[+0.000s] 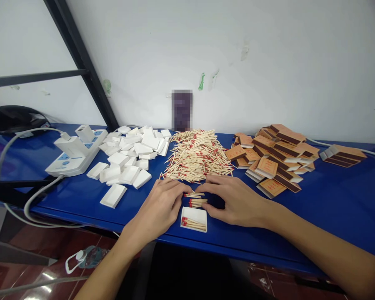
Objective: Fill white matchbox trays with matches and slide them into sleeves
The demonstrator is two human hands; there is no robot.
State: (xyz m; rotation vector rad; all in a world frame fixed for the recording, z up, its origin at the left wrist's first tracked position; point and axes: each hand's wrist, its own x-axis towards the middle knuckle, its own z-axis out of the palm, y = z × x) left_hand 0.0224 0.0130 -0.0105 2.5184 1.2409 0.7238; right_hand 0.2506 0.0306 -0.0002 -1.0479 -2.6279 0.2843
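My left hand (165, 200) rests on the blue table, thumb and index finger apart, the index fingertip at the red heads of a small row of matches (197, 195). From the other side my right hand (234, 200) reaches in with its index finger by the same row. Its thumb, spread away, is at the plain ends of a second small bundle of matches (198, 203). Below both bundles lies a white matchbox tray (196, 213), partly filled with matches (193, 223), heads to the left. Behind my hands spreads a large heap of loose matches (198, 154).
White empty trays (137, 148) are piled at left, brown matchbox sleeves (278, 152) at right. A power strip (78, 158) with cables stands far left by a black frame (81, 58). More sleeves (343, 155) stand far right. A blurred-out dark object (181, 110) leans on the wall.
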